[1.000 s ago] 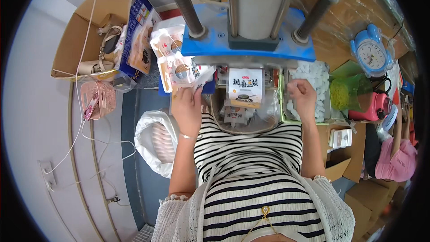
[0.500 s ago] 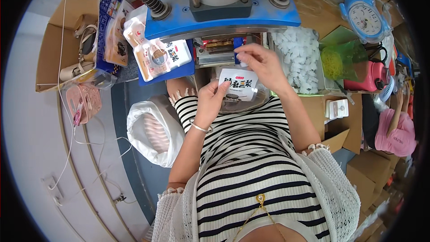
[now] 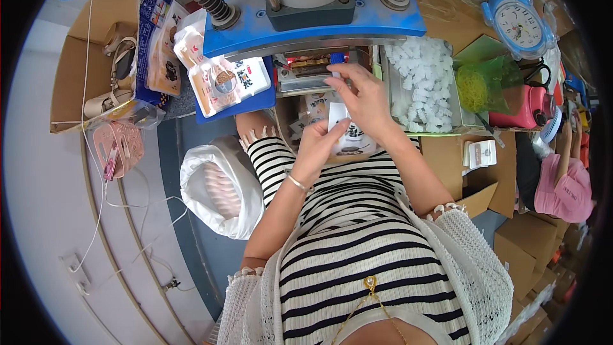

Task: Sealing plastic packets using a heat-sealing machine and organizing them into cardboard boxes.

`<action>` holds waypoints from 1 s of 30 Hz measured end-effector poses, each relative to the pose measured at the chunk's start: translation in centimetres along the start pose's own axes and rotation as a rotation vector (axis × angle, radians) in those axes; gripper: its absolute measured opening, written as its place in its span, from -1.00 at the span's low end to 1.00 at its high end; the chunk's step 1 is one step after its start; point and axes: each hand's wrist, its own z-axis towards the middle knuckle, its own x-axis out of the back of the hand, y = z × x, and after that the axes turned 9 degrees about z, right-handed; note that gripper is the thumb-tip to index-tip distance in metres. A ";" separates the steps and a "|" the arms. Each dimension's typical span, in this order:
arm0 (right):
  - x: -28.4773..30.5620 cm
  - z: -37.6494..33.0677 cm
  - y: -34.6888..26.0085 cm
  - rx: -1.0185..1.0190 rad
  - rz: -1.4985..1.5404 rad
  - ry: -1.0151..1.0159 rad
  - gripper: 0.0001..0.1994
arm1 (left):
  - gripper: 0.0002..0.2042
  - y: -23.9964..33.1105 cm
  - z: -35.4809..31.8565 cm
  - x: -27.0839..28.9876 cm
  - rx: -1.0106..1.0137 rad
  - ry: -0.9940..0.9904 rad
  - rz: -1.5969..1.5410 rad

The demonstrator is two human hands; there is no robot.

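In front of my lap, my left hand (image 3: 321, 145) pinches a white printed pouch (image 3: 337, 114) between thumb and fingers. The pouch is tilted and partly covered by both hands. My right hand (image 3: 363, 97) is closed just above it, at the metal die of the press (image 3: 306, 83). Its thumb and forefinger meet on a small white piece (image 3: 334, 75), too small to make out fully. Beside that hand stands a clear box of small white plastic pieces (image 3: 418, 80). Further pouches (image 3: 317, 105) lie under the die, partly hidden.
Overhead hangs the blue press plate (image 3: 313, 33) with spring posts. Stacked pouches (image 3: 233, 83) rest on a blue tray (image 3: 268, 99) at left. A white sack (image 3: 198, 201) stands below. A clock (image 3: 518, 22), a pink machine (image 3: 520, 107) and cartons (image 3: 440, 153) are right. Another person in pink (image 3: 562, 185) sits far right.
The pouch has turned from facing up to a tilted position between my hands. My right hand has moved slightly left and upward with the small white piece.
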 end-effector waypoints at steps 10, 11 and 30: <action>1.1 0.0 1.4 -0.170 0.118 -0.139 -0.78 | -0.78 0.5 0.9 2.0 -0.107 0.215 0.390; 0.7 -0.3 1.8 -0.203 0.177 -0.106 -0.79 | -0.78 0.6 1.0 1.8 -0.107 0.213 0.391; 7.0 -2.1 5.7 -0.090 -0.984 -0.099 -0.83 | -0.66 6.5 4.2 6.2 -0.060 0.371 1.105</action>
